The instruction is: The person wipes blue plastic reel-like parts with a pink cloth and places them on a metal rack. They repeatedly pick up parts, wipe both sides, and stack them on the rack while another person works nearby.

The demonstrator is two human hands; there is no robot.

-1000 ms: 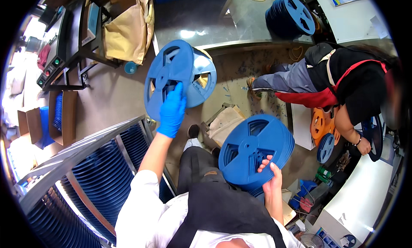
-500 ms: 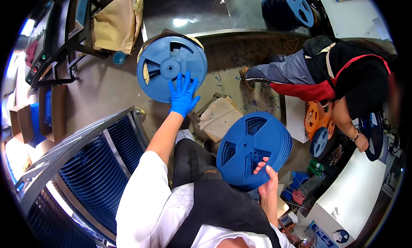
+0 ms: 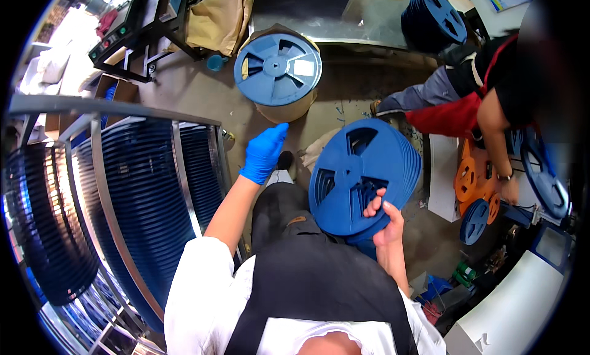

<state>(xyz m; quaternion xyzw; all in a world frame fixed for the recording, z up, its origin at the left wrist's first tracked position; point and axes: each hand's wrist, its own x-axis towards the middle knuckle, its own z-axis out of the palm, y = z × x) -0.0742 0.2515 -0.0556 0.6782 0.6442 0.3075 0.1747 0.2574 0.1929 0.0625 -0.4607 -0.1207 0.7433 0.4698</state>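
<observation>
My bare right hand point(image 3: 388, 223) grips a stack of blue plastic reels point(image 3: 359, 171) in front of my body, its fingers curled over the near rim at a cut-out. My left hand point(image 3: 264, 153), in a blue glove, is closed with its fingers drawn together. Nothing shows in it. It is just short of a round brown container point(image 3: 286, 111) standing ahead of me. A lighter blue reel point(image 3: 261, 78) lies flat on that container, with a white rectangular label point(image 3: 304, 68) on its right side.
At my left stands a metal rack point(image 3: 104, 189) packed with dark blue reels. A co-worker point(image 3: 448, 85) bends at the right, near orange reels point(image 3: 476, 177). Another blue reel stack point(image 3: 433, 20) stands at the far right. A brown paper sack point(image 3: 218, 20) is at the far left.
My left hand has come off the top reel toward me, and its spread fingers have closed. A white label now shows on that reel. My right hand still holds the stack.
</observation>
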